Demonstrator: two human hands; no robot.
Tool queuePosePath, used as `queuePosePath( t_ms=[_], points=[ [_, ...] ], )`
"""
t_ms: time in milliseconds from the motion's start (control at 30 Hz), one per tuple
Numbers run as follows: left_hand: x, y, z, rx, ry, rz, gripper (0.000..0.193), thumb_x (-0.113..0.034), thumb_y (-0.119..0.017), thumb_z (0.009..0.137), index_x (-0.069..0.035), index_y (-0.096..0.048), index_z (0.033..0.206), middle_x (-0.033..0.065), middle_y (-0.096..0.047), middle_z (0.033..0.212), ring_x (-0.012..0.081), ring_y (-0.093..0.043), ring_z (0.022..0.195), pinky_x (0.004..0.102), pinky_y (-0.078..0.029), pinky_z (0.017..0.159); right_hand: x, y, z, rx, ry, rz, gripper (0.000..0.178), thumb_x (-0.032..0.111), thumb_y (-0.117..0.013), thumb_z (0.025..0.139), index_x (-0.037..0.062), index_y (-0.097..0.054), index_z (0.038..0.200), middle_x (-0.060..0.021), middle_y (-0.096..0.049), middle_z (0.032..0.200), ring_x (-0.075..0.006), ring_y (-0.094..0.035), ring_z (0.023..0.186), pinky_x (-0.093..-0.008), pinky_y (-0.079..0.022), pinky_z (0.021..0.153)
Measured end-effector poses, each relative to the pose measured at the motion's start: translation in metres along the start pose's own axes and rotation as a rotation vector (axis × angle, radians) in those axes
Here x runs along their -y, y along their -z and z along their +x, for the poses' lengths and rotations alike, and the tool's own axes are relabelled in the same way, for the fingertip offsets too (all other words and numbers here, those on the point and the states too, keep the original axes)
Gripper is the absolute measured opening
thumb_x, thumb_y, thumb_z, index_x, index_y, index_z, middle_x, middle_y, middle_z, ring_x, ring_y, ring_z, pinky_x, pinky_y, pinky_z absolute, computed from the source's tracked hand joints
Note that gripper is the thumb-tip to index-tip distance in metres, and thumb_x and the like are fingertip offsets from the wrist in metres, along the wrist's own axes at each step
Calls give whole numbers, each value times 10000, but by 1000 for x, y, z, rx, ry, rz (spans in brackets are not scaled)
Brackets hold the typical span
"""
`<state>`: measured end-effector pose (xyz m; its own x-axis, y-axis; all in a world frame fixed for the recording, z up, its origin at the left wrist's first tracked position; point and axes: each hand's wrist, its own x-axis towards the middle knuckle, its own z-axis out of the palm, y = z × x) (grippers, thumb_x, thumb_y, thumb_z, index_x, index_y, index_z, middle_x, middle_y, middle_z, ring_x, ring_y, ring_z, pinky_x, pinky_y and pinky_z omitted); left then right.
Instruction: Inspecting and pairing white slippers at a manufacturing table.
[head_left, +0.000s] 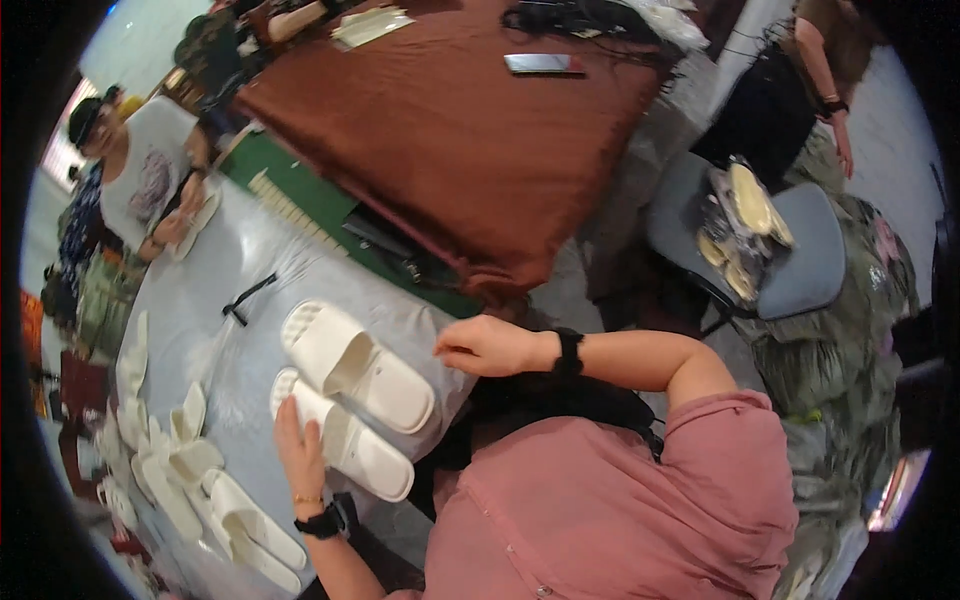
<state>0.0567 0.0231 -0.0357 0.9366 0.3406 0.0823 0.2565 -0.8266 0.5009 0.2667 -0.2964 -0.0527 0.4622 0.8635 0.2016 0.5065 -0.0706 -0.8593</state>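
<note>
A pair of white slide slippers lies side by side on the plastic-covered table (250, 245) in front of me. My left hand (300, 455) rests against the near slipper (370, 462), its fingers stretched out and its thumb apart, beside the strap. Just to the right of the far slipper (395, 385), my right hand (490, 346) hovers with loosely bent fingers. Nothing shows in that hand, and a small gap parts it from the slipper.
More white slippers (170, 490) are heaped at the left. A thin black strap-like item (248, 298) lies beyond the pair. Across the table a person (150, 165) handles a slipper. A brown-covered table (450, 140) stands behind; a grey chair (815, 245) at right carries bagged footwear (745, 215).
</note>
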Motion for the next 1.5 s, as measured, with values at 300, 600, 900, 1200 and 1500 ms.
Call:
queuePosePath(
  t_ms=[300,600,900,1200,1500],
  points=[
    [16,12,21,-37,106,-28,370,-191,-451,974,45,-508,1254,194,-489,1314,331,-445,1227,393,-337,1033,-40,13,-183,295,-739,-22,695,535,-448,913,-38,-464,1307,-269,-519,1278,-394,-504,1179,-397,-401,999],
    [15,3,48,77,68,68,390,-206,-477,966,51,-500,1259,200,-492,1311,328,-455,1218,382,-330,1042,-45,1,-197,457,-763,169,853,570,-379,924,-79,-175,1438,-270,-212,1495,-357,-237,1388,-375,-224,1132],
    [12,-4,47,84,85,16,379,-176,-468,960,55,-487,1259,201,-483,1320,341,-442,1230,390,-317,1055,-39,9,-188,507,-768,141,816,520,-380,934,-90,-166,1432,-301,-246,1467,-372,-267,1371,-377,-234,1128],
    [1,-2,44,93,116,33,395,-201,-445,975,59,-477,1271,203,-470,1341,340,-432,1246,392,-314,1057,-37,12,-193,516,-788,114,863,577,-370,918,-92,-180,1430,-294,-234,1475,-373,-254,1377,-388,-228,1129],
    [13,-6,42,78,79,-20,402,-206,-443,976,58,-471,1278,205,-462,1351,337,-419,1260,393,-302,1066,-43,6,-201,480,-753,98,834,552,-374,928,-81,-181,1434,-296,-248,1468,-379,-252,1375,-386,-229,1130]
  ],
)
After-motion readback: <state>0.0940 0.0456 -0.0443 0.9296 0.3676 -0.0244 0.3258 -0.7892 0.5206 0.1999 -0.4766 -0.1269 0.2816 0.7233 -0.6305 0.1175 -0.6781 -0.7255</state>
